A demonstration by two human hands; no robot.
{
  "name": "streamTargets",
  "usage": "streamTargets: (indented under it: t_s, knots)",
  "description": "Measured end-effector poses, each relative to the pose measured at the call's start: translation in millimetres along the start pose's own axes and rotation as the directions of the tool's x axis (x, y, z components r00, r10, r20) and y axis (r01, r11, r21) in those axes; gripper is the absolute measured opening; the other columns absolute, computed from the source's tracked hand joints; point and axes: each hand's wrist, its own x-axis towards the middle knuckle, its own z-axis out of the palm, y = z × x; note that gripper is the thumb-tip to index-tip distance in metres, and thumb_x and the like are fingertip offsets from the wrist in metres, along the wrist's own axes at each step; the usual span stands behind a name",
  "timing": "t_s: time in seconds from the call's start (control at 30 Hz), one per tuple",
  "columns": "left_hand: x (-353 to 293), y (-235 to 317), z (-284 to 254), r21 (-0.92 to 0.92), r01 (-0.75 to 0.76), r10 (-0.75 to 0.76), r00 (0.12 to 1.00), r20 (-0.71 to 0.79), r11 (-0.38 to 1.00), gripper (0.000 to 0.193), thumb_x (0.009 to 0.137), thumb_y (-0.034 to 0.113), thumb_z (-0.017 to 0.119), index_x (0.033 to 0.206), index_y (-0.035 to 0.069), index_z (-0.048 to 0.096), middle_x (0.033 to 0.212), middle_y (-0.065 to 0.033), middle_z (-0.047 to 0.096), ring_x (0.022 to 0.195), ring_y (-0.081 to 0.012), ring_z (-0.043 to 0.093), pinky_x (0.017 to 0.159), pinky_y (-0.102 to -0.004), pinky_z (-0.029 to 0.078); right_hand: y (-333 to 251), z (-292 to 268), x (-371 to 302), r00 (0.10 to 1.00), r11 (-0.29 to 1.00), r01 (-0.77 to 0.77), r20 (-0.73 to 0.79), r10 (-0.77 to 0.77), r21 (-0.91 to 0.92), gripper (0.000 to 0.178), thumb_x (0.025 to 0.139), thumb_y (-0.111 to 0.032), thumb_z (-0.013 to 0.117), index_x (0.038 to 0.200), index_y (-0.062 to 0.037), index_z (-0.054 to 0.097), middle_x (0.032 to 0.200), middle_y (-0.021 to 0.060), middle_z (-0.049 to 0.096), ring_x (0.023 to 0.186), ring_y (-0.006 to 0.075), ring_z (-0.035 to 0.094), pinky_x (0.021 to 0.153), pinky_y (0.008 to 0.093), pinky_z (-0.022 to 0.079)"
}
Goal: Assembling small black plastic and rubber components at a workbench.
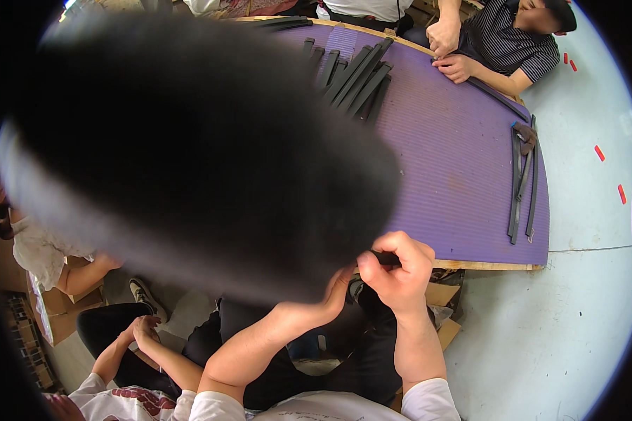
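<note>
Blurred dark mass (189, 154) hides left hand (337, 284); right hand (400, 270) fisted on black strip (386, 259).

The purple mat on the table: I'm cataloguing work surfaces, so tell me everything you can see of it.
The purple mat looks ribbed or corrugated, matte, lying flat on a pale wood-edged table. A large dark blur hides its left part. On it lie a fanned pile of black strips at the far side and a few long black strips near its right edge. A co-worker's hands work at its far edge; the right hand is at its near edge.
</note>
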Motion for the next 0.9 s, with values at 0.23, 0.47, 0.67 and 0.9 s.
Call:
streamTargets:
  t_s: [0.23,0.47,0.67,0.9]
  knots:
    - [2,-5,-4,-0.165,0.077,-0.089,0.994,-0.066,0.983,0.049,0.094,0.01,0.055,0.139,-0.011,0.05,0.102,-0.0188,0.058,0.086,-0.028,0.056,0.078,-0.0358,0.046,-3,4,7,1.0,0.999,-0.024,0.009,0.024,0.035,0.018,0.079,-0.009,0.081,0.077,-0.0027,0.064,0.062,0.0049,0.062,0.049,0.0122,0.056,0.044,0.0262,0.041]
    - [3,-2,-1,-0.268,0.195,-0.221,0.973,-0.071,0.944,0.038,0.099,0.011,0.057,0.133,-0.008,0.059,0.089,-0.0085,0.057,0.07,-0.0139,0.053,0.062,-0.0269,0.043,-6,-1,6,0.991,0.995,0.095,0.095,-0.097,0.023,0.015,0.082,-0.008,0.079,0.081,-0.0042,0.064,0.061,0.0043,0.061,0.047,0.0145,0.054,0.046,0.0278,0.039]
    - [-9,-10,3,-0.322,0.313,-0.374,0.916,-0.147,0.894,0.032,0.104,0.017,0.056,0.124,-0.007,0.064,0.09,-0.0058,0.063,0.063,-0.0071,0.05,0.058,-0.0219,0.041,-4,1,7,0.981,0.984,0.178,0.075,-0.179,0.011,0.026,0.078,-0.009,0.084,0.074,-0.0078,0.059,0.057,0.0023,0.058,0.045,0.0154,0.052,0.045,0.029,0.036]
    - [-15,-12,6,-0.322,0.343,-0.407,0.9,-0.157,0.883,0.036,0.105,0.022,0.057,0.123,-0.008,0.063,0.087,-0.0086,0.068,0.064,-0.0074,0.052,0.059,-0.022,0.043,0,-1,4,0.981,0.981,0.192,0.03,-0.192,0.026,0.036,0.076,-0.014,0.088,0.066,-0.0106,0.054,0.052,0.0006,0.054,0.042,0.0152,0.047,0.043,0.0293,0.032]
